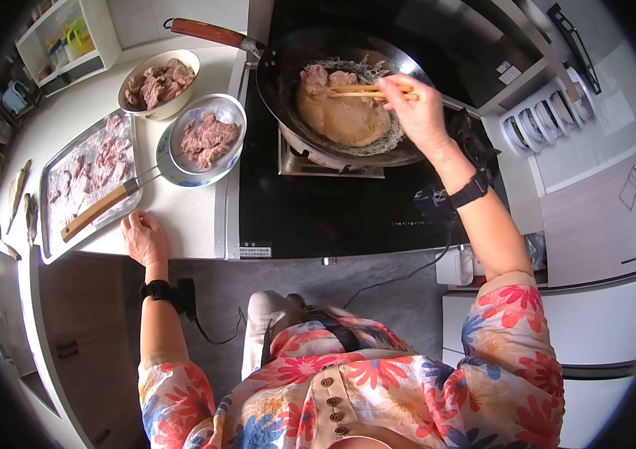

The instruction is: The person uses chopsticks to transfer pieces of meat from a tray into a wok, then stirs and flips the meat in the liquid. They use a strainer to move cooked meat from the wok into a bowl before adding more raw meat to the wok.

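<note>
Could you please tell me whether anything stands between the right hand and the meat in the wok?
No obstacle shows: the right hand holds chopsticks over the wok, their tips close beside the meat; whether they touch it is unclear.

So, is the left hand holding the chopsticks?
No, the chopsticks are in the right hand, over the pan, while the left hand is down at the counter.

At the left of the frame there is a pale counter, on which lie a metal tray, a bowl and a blue-patterned dish. At upper centre, the black stove carries a large wok.
</note>
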A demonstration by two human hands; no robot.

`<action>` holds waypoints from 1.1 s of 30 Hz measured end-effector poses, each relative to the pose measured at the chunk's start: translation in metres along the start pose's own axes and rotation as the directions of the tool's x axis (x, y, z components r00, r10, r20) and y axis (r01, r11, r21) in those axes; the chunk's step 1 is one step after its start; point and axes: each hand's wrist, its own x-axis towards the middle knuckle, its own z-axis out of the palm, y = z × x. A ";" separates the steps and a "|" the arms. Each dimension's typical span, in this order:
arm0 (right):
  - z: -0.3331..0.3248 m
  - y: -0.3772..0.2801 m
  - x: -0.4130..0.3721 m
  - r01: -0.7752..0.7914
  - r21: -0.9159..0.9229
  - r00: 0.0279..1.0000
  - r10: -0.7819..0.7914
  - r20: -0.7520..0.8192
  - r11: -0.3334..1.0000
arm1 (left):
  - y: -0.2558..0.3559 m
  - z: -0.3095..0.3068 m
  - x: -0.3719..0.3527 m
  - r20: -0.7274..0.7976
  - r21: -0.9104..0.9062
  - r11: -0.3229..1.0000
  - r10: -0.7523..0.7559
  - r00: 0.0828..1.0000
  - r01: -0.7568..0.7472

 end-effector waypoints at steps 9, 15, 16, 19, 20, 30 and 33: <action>-0.031 0.006 -0.004 -0.295 0.351 0.939 0.338 -0.067 0.889 | 0.002 -0.001 0.000 0.004 -0.004 1.000 -0.002 1.000 0.002; -0.026 0.007 -0.007 -0.360 0.383 0.927 0.374 0.041 0.851 | 0.002 -0.001 0.001 0.007 -0.004 1.000 -0.011 1.000 0.011; -0.024 0.012 -0.005 -0.376 0.394 0.919 0.391 0.045 0.839 | 0.003 -0.001 0.000 0.008 -0.016 1.000 -0.019 1.000 0.019; -0.021 0.018 -0.002 -0.380 0.373 0.916 0.401 0.023 0.847 | -0.001 0.001 0.001 0.007 0.000 1.000 -0.010 1.000 0.010; -0.019 0.017 -0.001 -0.365 0.356 0.921 0.390 0.001 0.860 | -0.001 0.001 0.001 0.008 0.001 1.000 -0.015 1.000 0.015; -0.041 0.017 0.003 -0.353 0.430 0.906 0.419 -0.067 0.831 | 0.000 0.000 0.001 -0.004 -0.003 1.000 0.008 1.000 -0.008; -0.047 0.022 0.003 -0.359 0.406 0.894 0.435 -0.108 0.840 | -0.001 0.001 0.001 -0.007 0.002 1.000 0.014 1.000 -0.014</action>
